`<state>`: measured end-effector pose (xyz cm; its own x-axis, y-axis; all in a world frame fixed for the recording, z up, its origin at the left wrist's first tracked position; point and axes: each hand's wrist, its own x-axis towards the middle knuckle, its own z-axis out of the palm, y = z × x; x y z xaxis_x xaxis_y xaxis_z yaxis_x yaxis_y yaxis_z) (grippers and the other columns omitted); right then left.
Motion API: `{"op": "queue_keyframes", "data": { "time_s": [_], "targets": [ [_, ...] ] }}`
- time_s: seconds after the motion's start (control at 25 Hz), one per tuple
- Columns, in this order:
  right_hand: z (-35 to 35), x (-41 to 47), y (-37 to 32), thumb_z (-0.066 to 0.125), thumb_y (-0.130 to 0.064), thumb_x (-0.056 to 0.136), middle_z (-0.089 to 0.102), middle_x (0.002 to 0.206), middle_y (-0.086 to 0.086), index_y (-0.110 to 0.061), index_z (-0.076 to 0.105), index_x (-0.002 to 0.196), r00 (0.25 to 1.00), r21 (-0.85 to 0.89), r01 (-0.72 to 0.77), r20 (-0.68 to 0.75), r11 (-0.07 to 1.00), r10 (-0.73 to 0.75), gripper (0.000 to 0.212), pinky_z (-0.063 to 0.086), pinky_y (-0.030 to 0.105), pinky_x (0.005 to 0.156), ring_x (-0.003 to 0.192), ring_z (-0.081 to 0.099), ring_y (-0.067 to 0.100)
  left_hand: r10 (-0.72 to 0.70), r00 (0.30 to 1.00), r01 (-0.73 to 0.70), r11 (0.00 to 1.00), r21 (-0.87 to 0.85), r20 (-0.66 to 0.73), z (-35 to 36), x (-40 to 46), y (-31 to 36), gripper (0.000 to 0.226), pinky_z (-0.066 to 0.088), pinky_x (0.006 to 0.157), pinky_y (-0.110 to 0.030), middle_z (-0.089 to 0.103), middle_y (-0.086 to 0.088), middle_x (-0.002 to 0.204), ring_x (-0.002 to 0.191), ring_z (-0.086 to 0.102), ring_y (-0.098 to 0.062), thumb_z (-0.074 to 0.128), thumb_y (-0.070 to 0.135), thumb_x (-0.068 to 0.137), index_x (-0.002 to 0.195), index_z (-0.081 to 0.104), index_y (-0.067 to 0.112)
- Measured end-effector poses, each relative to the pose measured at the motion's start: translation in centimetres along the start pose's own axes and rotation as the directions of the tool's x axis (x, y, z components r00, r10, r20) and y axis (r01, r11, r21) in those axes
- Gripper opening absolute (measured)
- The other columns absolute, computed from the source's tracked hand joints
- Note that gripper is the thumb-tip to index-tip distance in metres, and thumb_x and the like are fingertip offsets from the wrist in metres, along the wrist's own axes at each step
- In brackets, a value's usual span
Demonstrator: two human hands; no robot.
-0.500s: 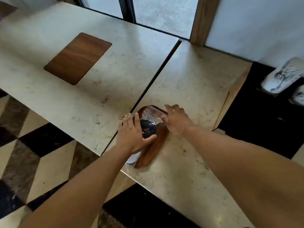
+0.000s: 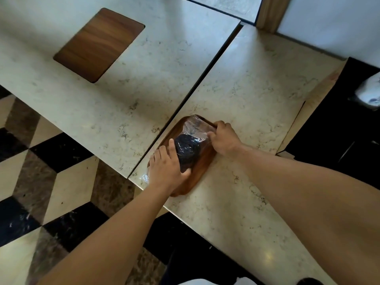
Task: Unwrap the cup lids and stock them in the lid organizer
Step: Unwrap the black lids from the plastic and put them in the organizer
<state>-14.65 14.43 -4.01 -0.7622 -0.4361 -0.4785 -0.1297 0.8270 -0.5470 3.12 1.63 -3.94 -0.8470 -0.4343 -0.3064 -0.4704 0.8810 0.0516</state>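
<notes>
The left hand [image 2: 166, 169] lies over the near end of a clear plastic sleeve [image 2: 197, 128] of black cup lids [image 2: 186, 150], fingers and thumb curved round the stack, holding it down. The stack rests on a wooden tray [image 2: 202, 163] at the near edge of the marble counter [image 2: 257, 89]. Just beyond that hold, the right hand [image 2: 223, 138] pinches the loose, crumpled far end of the sleeve. Farther left, past the seam, a second wooden panel [image 2: 98, 45] sits in the adjoining countertop [image 2: 164, 58].
</notes>
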Motion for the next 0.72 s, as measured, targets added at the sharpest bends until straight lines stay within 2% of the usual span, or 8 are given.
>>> {"op": "queue_keyframes", "data": {
  "time_s": [0.12,0.24,0.44,0.6,0.72],
  "targets": [
    [0.2,0.4,0.7,0.051,-0.030,0.100,0.063,0.125,0.017,-0.007,0.057,0.127,0.997,0.071,-0.048,-0.062,0.996,0.052,0.036,0.047,0.032,0.088,0.113,0.060,0.033,0.007,1.000,-0.007,1.000,-0.026,-0.012,0.2,0.1,-0.1,0.110,0.037,0.112,-0.049,0.039,-0.025,0.143,0.134,0.040,-0.040,0.065,0.063,0.082,0.157,0.007,0.007],
    [0.4,0.1,1.4,0.052,-0.026,0.099,0.069,0.117,0.012,-0.014,0.065,0.114,0.991,0.109,-0.085,-0.097,0.990,0.096,0.023,0.045,0.028,0.083,0.106,0.063,0.028,0.038,0.999,-0.039,0.998,-0.044,-0.022,0.1,0.1,-0.2,0.103,0.043,0.104,-0.048,0.044,-0.020,0.138,0.125,0.045,-0.036,0.068,0.056,0.084,0.156,0.012,0.007],
    [-0.3,-1.1,2.2,0.055,-0.022,0.097,0.069,0.114,0.010,-0.016,0.067,0.109,0.986,0.138,-0.107,-0.112,0.985,0.123,0.018,0.048,0.028,0.083,0.104,0.064,0.027,0.105,0.994,-0.107,0.992,-0.062,-0.031,-0.4,0.0,-0.1,0.099,0.044,0.103,-0.046,0.046,-0.017,0.137,0.122,0.047,-0.033,0.071,0.050,0.084,0.155,0.017,0.007],
    [-1.1,-3.1,3.4,0.056,-0.024,0.096,0.067,0.102,0.005,-0.018,0.064,0.098,0.977,0.228,-0.125,-0.141,0.966,0.159,0.010,0.058,0.041,0.085,0.095,0.067,0.027,0.197,0.979,-0.199,0.979,-0.035,-0.050,-1.2,-0.1,0.5,0.098,0.044,0.099,-0.047,0.049,-0.017,0.133,0.118,0.048,-0.033,0.072,0.047,0.083,0.155,0.021,0.005],
    [-1.6,-5.1,5.6,0.058,-0.027,0.094,0.064,0.093,-0.001,-0.020,0.064,0.093,0.958,0.283,-0.169,-0.177,0.944,0.225,0.009,0.053,0.030,0.075,0.084,0.064,0.019,0.297,0.954,-0.297,0.955,-0.007,-0.036,-1.7,-0.2,1.6,0.096,0.046,0.094,-0.047,0.051,-0.017,0.130,0.113,0.050,-0.034,0.071,0.048,0.083,0.155,0.024,0.004]
  ]
}}
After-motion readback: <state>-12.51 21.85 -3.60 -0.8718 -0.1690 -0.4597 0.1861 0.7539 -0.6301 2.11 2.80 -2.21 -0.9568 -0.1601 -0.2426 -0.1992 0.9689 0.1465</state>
